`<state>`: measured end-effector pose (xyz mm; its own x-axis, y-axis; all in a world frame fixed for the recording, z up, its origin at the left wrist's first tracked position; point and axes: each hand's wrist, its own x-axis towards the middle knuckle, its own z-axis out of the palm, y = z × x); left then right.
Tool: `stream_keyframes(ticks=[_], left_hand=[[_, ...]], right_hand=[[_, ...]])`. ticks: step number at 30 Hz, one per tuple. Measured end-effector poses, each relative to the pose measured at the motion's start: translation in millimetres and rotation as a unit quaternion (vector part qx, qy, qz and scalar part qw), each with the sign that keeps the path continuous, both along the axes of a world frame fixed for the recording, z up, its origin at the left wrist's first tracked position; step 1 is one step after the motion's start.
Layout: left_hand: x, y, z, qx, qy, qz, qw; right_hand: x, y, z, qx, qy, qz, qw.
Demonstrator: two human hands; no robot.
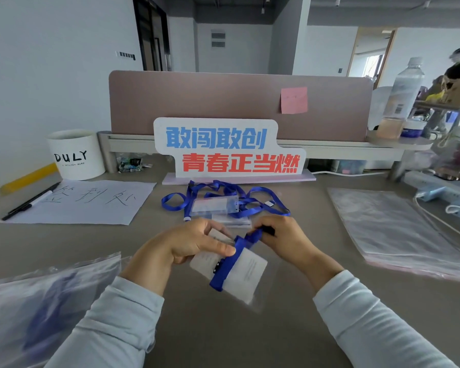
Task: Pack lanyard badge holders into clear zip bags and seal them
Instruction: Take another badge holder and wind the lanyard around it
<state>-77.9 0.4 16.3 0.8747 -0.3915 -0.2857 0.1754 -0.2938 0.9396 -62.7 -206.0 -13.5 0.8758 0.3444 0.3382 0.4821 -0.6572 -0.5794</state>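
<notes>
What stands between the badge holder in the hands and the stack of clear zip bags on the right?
Nothing visible. The left hand holds the badge holder, the right hand its blue lanyard; only bare table lies between them and the stack of zip bags on the right.
</notes>
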Motion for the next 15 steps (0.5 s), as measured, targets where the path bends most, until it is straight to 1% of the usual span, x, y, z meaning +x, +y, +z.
stream_keyframes(ticks=[2,5,7,9,11,15], left_hand=[[0.0,-0.9,-1.3,0.045,-0.002,-0.007,0.999],[1.4,-5.9,-4.4,0.114,-0.039,0.001,0.993],[3.9,-7.8,-7.5,0.131,-0.068,0.017,0.989],[6.3,-9.3,-9.7,0.113,-0.088,0.050,0.988],[7.5,-12.0,-10.6,0.075,-0.111,0.093,0.987],[11.3,-20.1,-15.7,0.035,-0.201,0.195,0.959]], right_hand=[[0.5,-3.6,1.0,0.031,0.005,-0.004,1.000],[-1.7,-1.6,2.8,0.047,-0.006,-0.020,0.999],[-4.0,2.6,5.2,0.074,-0.034,-0.045,0.996],[-7.8,7.7,9.6,0.091,-0.093,-0.060,0.990],[-11.1,12.3,12.3,0.091,-0.147,-0.058,0.983],[-16.3,16.0,15.3,0.081,-0.216,-0.031,0.973]])
